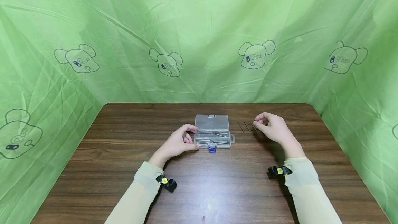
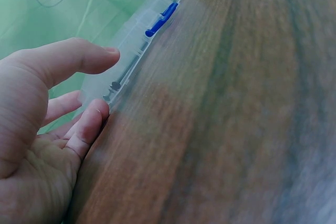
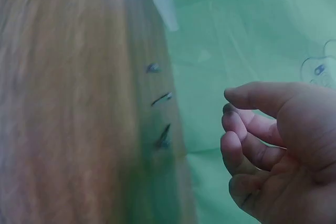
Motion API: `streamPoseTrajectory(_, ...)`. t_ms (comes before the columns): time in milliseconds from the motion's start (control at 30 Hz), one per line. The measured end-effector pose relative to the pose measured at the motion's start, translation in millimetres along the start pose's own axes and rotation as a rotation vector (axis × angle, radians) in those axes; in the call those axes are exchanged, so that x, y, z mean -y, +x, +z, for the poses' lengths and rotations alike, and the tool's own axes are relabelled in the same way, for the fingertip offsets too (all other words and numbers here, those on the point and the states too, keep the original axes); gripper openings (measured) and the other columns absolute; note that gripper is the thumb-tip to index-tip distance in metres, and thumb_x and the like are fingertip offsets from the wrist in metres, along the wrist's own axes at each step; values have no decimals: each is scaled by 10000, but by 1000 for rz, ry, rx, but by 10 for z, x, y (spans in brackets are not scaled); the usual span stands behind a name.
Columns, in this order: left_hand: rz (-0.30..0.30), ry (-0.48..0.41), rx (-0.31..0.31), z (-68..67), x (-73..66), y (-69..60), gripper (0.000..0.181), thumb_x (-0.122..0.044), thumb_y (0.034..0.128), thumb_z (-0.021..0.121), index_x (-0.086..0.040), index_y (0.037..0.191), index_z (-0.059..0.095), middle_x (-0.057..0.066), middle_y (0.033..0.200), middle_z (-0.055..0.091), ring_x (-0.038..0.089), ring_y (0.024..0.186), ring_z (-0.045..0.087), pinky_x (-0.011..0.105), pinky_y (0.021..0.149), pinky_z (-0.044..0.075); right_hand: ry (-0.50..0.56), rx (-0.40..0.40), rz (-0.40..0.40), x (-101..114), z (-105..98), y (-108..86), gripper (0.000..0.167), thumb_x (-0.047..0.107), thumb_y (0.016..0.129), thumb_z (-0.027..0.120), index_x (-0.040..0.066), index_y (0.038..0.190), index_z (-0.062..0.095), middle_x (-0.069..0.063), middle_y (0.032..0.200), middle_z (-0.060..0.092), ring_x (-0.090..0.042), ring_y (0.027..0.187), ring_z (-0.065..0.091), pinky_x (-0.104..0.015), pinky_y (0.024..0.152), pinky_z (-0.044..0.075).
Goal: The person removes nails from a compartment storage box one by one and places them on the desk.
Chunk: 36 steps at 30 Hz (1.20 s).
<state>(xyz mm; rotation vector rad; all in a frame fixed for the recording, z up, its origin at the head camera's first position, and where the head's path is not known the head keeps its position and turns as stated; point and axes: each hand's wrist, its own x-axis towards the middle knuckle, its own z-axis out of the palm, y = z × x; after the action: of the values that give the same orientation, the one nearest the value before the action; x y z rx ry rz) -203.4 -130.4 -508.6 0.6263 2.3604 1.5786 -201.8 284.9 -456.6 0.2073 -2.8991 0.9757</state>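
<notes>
A clear plastic storage box (image 1: 230, 142) stands on the table with its lid (image 1: 211, 122) tipped back and its blue latch (image 1: 212, 149) hanging forward. Long thin metal nails (image 1: 203, 142) lie in its compartments. My left hand (image 1: 178, 142) holds the box's left end, thumb at the front corner and index finger near the hinge. Right of the box, three nails (image 1: 241, 127) lie side by side on the wood. By the rightmost nail (image 1: 254, 127) is my right hand (image 1: 273, 128), thumb and index fingertips close together; the right wrist view shows nothing between them.
The brown wooden table (image 1: 124, 168) has a green cloth (image 1: 205, 16) with printed bear heads hanging behind it and at both sides. A hanging tab (image 1: 232, 138) sticks out from the box's right end. Black cameras are strapped on both wrists.
</notes>
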Motion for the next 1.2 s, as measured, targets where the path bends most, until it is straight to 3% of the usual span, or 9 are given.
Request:
streamPoseTrajectory(267,5,7,2,-4,20,9,698,-116,826,963,-89,1437,626,141,1145,678,183,795,659,239,697,545,77,30,-113,290,-11,2,175,214,1010,798,77,1113,760,-12,955,727,-179,857,670,-285,757,529)
streamPoseTrajectory(633,-6,23,-5,-5,41,16,709,-129,818,967,-106,1437,623,81,1103,679,165,790,669,261,705,565,99,162,-247,553,283,34,95,115,969,841,118,1030,769,50,908,704,-131,851,653,-341,780,558)
streamPoseTrajectory(900,-13,27,1,-15,56,12,706,-121,821,963,-117,1438,619,59,1063,684,165,793,671,253,707,561,98,232,-277,788,414,148,80,98,967,832,112,1026,781,47,903,718,-134,841,659,-338,757,552)
streamPoseTrajectory(1067,-21,27,10,-21,48,7,711,-123,827,961,-123,1446,612,46,991,696,165,801,675,257,717,566,99,287,-272,829,545,249,77,137,975,834,131,1047,807,71,903,724,-120,792,615,-332,729,524)
streamPoseTrajectory(1200,-25,21,13,-27,35,6,715,-134,831,961,-117,1452,607,52,914,700,171,795,678,261,711,569,89,287,-269,828,640,284,71,147,960,853,152,1026,827,75,931,735,-131,809,598,-358,761,512)
